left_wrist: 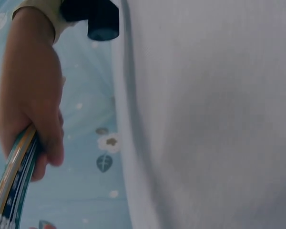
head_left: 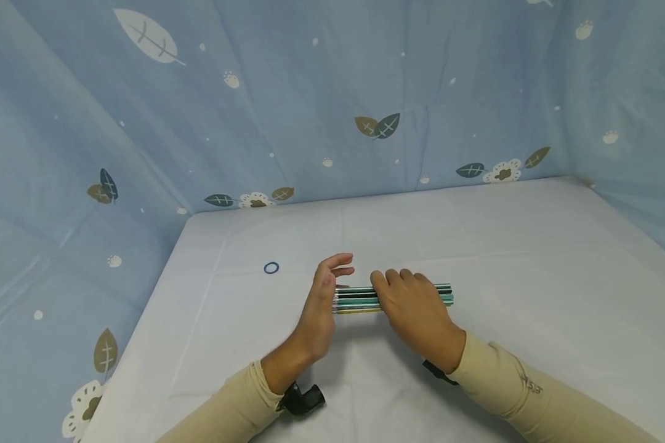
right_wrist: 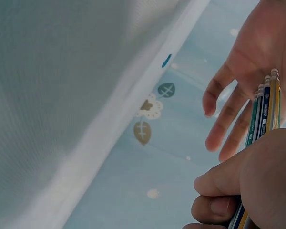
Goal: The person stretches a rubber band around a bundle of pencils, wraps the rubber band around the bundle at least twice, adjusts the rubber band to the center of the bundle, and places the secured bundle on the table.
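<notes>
My right hand (head_left: 418, 317) grips a bundle of pencils (head_left: 360, 300) around its middle, back of the hand upward. The pencils are green, dark blue and yellow, lying side by side above the white surface. My left hand (head_left: 318, 311) is upright at their left ends, with its palm against or very near the tips and its fingers extended, slightly bent. In the right wrist view, silver-banded pencil ends (right_wrist: 267, 83) meet the left palm (right_wrist: 262, 62). The left wrist view shows the right hand (left_wrist: 35, 100) wrapped round the bundle (left_wrist: 14, 176).
A small blue ring (head_left: 271, 267) lies on the white-covered table (head_left: 504, 258), left of the hands. Blue patterned cloth (head_left: 310, 92) hangs behind the table and along its sides. A black wrist device (head_left: 305, 400) is strapped under the left forearm.
</notes>
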Tool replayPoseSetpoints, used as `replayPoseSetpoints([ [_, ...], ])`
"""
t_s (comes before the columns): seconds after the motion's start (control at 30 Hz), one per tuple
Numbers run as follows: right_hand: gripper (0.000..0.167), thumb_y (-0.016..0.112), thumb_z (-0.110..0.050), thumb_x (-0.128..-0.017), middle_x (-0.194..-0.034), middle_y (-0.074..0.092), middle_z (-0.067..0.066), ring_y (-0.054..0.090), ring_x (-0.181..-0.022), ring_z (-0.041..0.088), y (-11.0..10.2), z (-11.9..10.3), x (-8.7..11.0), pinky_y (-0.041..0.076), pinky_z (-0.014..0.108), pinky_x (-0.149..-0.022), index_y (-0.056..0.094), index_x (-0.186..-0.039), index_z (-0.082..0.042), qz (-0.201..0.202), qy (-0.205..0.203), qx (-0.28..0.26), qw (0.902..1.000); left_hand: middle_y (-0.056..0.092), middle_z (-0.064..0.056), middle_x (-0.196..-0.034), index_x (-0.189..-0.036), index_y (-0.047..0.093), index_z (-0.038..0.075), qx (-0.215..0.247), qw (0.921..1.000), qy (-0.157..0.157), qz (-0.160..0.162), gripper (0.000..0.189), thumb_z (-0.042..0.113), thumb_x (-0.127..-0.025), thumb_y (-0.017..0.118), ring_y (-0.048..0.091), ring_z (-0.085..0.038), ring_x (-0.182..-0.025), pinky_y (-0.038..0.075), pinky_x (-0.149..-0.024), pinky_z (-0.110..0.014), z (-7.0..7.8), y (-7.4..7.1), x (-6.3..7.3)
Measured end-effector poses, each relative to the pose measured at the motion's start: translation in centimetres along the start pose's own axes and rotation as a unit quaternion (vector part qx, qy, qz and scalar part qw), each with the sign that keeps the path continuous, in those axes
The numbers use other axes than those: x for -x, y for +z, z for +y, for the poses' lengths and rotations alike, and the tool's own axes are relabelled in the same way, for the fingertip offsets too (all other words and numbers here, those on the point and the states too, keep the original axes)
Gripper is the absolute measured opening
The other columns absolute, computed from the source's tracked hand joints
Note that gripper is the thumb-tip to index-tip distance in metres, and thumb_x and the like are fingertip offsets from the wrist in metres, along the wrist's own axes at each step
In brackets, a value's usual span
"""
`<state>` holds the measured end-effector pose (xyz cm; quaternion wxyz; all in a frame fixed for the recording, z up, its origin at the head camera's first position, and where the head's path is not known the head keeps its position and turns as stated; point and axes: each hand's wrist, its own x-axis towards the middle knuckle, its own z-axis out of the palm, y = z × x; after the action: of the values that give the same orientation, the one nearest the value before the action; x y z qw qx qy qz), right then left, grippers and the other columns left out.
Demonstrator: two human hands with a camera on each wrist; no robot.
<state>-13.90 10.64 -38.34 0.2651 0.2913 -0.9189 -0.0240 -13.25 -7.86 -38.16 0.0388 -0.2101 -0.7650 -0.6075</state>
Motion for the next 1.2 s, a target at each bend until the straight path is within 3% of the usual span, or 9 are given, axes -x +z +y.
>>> replayPoseSetpoints([
  [0.27,0.029,0.07,0.005,-0.084,-0.061,0.037,0.002,0.034,-0.05,0.015,0.2,0.2,0.1,0.032,0.025,-0.047,0.044,-0.083,-0.007,-0.009,0.008,-0.008,0.9999,0.034,-0.008,-0.153,-0.147,0.035,0.01,-0.049,0.9986,-0.005,0.02,0.052,0.04,-0.109,0.018,0.04,-0.028,-0.137,0.038,-0.106,-0.051,0.1,-1.9,-1.0],
  [0.4,0.028,0.069,0.007,-0.083,-0.061,0.038,0.002,0.034,-0.051,0.014,0.4,0.3,0.1,0.033,0.024,-0.047,0.045,-0.085,-0.006,-0.007,0.01,-0.015,0.9998,0.037,-0.009,-0.147,-0.142,0.042,0.011,-0.081,0.9942,-0.022,0.066,0.044,0.037,-0.11,0.028,0.044,-0.029,-0.133,0.039,-0.104,-0.048,0.3,-3.5,-1.7],
  [0.5,0.026,0.069,0.007,-0.084,-0.061,0.039,0.002,0.035,-0.051,0.014,0.4,0.3,0.1,0.034,0.025,-0.047,0.046,-0.086,-0.006,-0.01,0.012,-0.017,0.9997,0.043,-0.011,-0.14,-0.137,0.049,0.01,-0.119,0.9867,-0.031,0.107,0.036,0.031,-0.109,0.039,0.047,-0.027,-0.125,0.04,-0.099,-0.045,0.3,-5.0,-2.3],
  [0.57,0.026,0.068,0.007,-0.084,-0.061,0.04,0.002,0.035,-0.051,0.014,0.4,0.3,0.1,0.035,0.025,-0.047,0.046,-0.086,-0.006,-0.013,0.012,-0.02,0.9996,0.045,-0.014,-0.137,-0.135,0.051,0.008,-0.143,0.9819,-0.037,0.118,0.033,0.026,-0.107,0.045,0.049,-0.027,-0.121,0.041,-0.096,-0.043,0.0,-6.1,-2.7],
  [0.67,0.026,0.066,0.008,-0.085,-0.06,0.038,0.001,0.035,-0.05,0.014,0.5,0.5,0.0,0.034,0.025,-0.046,0.045,-0.084,-0.006,-0.015,0.014,-0.023,0.9995,0.048,-0.015,-0.132,-0.131,0.055,0.007,-0.175,0.9761,-0.064,0.111,0.03,0.021,-0.105,0.049,0.052,-0.027,-0.116,0.044,-0.094,-0.042,-0.7,-7.8,-3.5],
  [0.83,0.027,0.062,0.012,-0.083,-0.059,0.034,0.001,0.032,-0.05,0.014,0.6,0.8,-0.2,0.03,0.025,-0.046,0.043,-0.082,-0.007,-0.013,0.019,-0.027,0.9994,0.049,-0.015,-0.132,-0.133,0.056,0.01,-0.22,0.9647,-0.128,0.067,0.032,0.024,-0.104,0.051,0.053,-0.031,-0.118,0.047,-0.092,-0.044,-1.8,-10.4,-4.3],
  [0.97,0.028,0.06,0.014,-0.082,-0.059,0.032,0.0,0.03,-0.05,0.014,0.6,0.7,-0.2,0.028,0.024,-0.047,0.041,-0.081,-0.007,-0.008,0.02,-0.031,0.9993,0.05,-0.018,-0.136,-0.139,0.054,0.01,-0.296,0.9384,-0.176,0.028,0.038,0.026,-0.104,0.052,0.053,-0.035,-0.121,0.048,-0.093,-0.049,-2.8,-11.9,-4.1],
  [1.13,0.028,0.064,0.012,-0.082,-0.06,0.036,0.001,0.033,-0.051,0.015,0.5,0.6,-0.1,0.031,0.025,-0.047,0.043,-0.083,-0.006,-0.006,0.023,-0.025,0.9994,0.052,-0.021,-0.141,-0.141,0.054,0.01,-0.418,0.8846,-0.205,-0.02,0.042,0.028,-0.103,0.053,0.053,-0.04,-0.127,0.044,-0.1,-0.059,-4.2,-12.7,-3.8],
  [1.2,0.028,0.066,0.012,-0.081,-0.061,0.037,0.002,0.033,-0.051,0.015,0.4,0.7,-0.1,0.033,0.025,-0.048,0.044,-0.084,-0.006,-0.004,0.025,-0.022,0.9994,0.053,-0.022,-0.14,-0.141,0.056,0.011,-0.452,0.8671,-0.207,-0.028,0.041,0.027,-0.103,0.053,0.053,-0.042,-0.128,0.042,-0.101,-0.062,-4.6,-12.8,-3.7],
])
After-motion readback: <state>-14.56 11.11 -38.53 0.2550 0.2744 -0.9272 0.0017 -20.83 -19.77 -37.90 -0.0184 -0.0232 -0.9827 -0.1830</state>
